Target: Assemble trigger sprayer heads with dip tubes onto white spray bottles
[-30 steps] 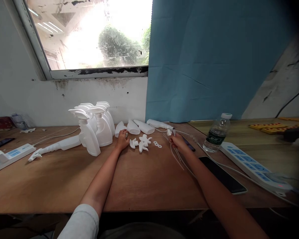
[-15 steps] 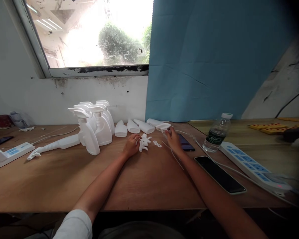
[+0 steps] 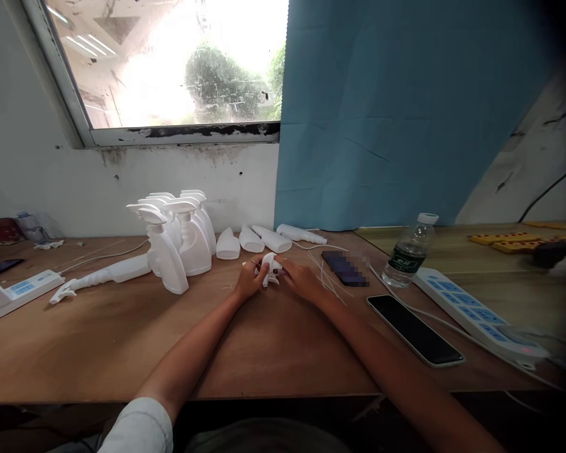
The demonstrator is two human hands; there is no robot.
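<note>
White plastic trigger piece (image 3: 267, 260) between hands, over worktop (image 3: 283, 352). Left hand (image 3: 249, 280) pinching it; right hand (image 3: 304, 280) alongside, grip hidden, can't tell. Probably light, stiff, slick; best held by thicker body, sparing thin lever.

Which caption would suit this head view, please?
Left hand and right hand at small white parts; white spray bottles stand nearby.

Lighting: daylight from the window (image 3: 170, 69), which we list as overexposed, its middle glaring white; tube-light reflections (image 3: 92, 45) at upper left. Surface (image 3: 283, 352): dimmer, soft shadow along the left forearm (image 3: 198, 345). Picture: we record wide-angle stretching, a dark, blurred right edge, and pixelation over part of the farther smartphone (image 3: 337, 265).
</note>
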